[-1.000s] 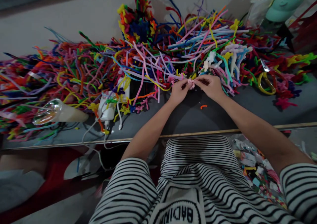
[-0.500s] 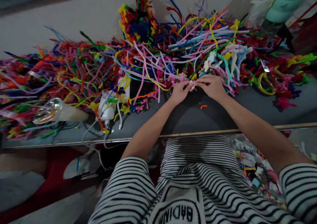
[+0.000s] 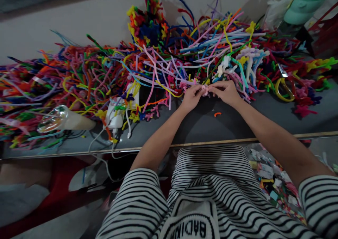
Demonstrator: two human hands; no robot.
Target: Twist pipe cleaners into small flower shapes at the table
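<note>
Between my two hands is a small light-pink pipe cleaner piece (image 3: 205, 89), bent into loops, its exact form too small to tell. My left hand (image 3: 192, 97) pinches it from the left with thumb and fingers. From the right, my right hand (image 3: 224, 91) closes thumb and forefinger at its other side. Just beyond the fingers lies a heap of loose pipe cleaners (image 3: 163, 69) in many colours. A short orange pipe cleaner scrap (image 3: 217, 114) rests on the dark tabletop (image 3: 195, 128) below my hands.
Yellow-handled scissors (image 3: 284, 89) lie to the right. On the left are a white power adapter (image 3: 115, 114) with cables and a clear plastic cup (image 3: 66, 119) on its side. A green bottle (image 3: 303, 6) stands at the back right. The table's front edge (image 3: 211, 142) runs before my lap.
Both hands stay at nearly the same spot around the pink piece. My right fingers have shifted slightly, and the view has moved a little.
</note>
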